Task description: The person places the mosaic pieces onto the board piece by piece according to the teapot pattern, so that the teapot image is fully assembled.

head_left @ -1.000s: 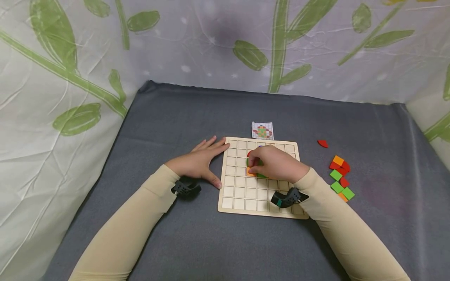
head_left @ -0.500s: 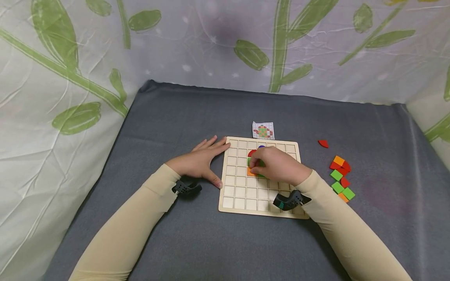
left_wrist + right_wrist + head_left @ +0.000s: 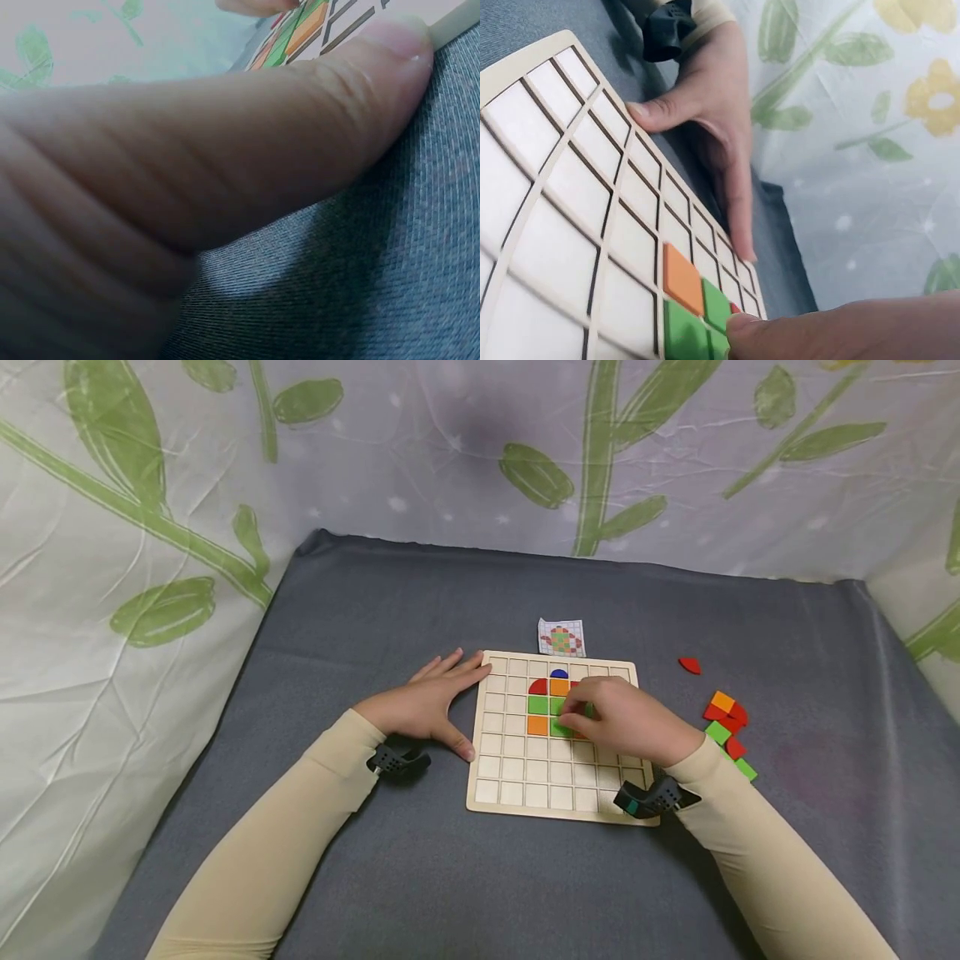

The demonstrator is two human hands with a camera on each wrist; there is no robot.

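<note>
A wooden grid board lies on the grey cloth. Spread straight, the left hand rests beside its left edge, fingertips and thumb at the rim. Colored tiles fill some upper cells: a red quarter-round, a blue half-round, orange and green squares. Over the right part of this group is the right hand, fingers bent down onto the tiles and hiding some of them. I cannot tell whether it pinches a tile. Its fingertip overlaps the green tiles in the right wrist view.
A small printed pattern card lies just behind the board. Loose red, orange and green tiles are clustered on the cloth to the right, partly behind the right forearm. One red quarter-round tile lies apart from them, farther back.
The right hand has shifted right across the tiles, from the left column of the group to its right side, uncovering green and orange tiles. The left hand has stayed put.
</note>
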